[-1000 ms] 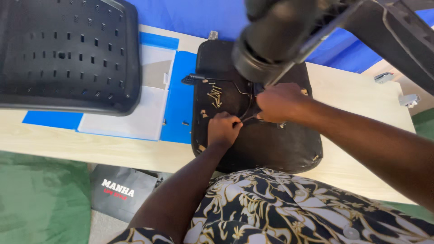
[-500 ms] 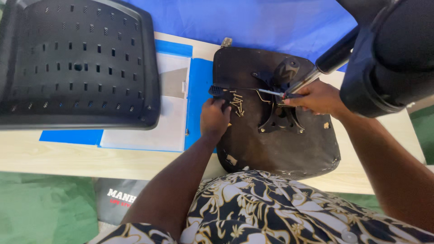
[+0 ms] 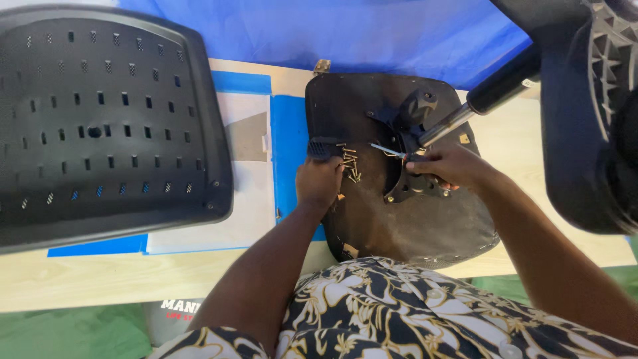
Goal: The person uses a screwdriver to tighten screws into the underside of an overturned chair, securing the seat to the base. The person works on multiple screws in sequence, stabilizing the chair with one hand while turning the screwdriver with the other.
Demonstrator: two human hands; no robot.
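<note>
Upturned black seat base (image 3: 399,219) lies on the pale surface (image 3: 100,279), right of the perforated backrest (image 3: 100,119). Left hand (image 3: 319,183) rests knuckles-up by a scatter of screws (image 3: 350,163); its grip is hidden, cannot tell. Right hand (image 3: 448,166) is clenched round a screwdriver (image 3: 389,150), tip pointing left over the metal bracket (image 3: 412,179).
</note>
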